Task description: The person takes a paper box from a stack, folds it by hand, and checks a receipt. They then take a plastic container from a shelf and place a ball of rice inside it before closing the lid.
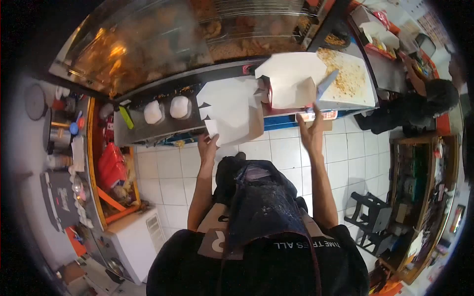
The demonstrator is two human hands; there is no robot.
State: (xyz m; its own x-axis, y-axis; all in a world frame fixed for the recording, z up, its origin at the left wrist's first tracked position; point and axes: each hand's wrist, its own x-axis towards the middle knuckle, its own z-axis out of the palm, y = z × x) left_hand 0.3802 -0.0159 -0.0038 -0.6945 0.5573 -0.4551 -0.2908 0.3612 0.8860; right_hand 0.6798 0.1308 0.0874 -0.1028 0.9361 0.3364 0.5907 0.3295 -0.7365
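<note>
My left hand (208, 146) pinches the near-left edge of a white cardboard box (229, 106), which lies unfolded with its flaps spread at the counter's front edge. To its right stands a second cardboard box (295, 91), set up with its lid raised and its inside bare. My right hand (312, 129) is just in front of this box's right corner, fingers spread apart. A knife (327, 85) with a grey-blue look rests beside that corner, on a white cutting board (363, 89) strewn with crumbs.
Two white wrapped bundles (154, 112) and a green object (126, 117) are on the metal counter at left. Behind the counter rises a glass display case (197, 39). Another person (424, 101) works at far right. Black stools (371, 214) stand on the tiled floor.
</note>
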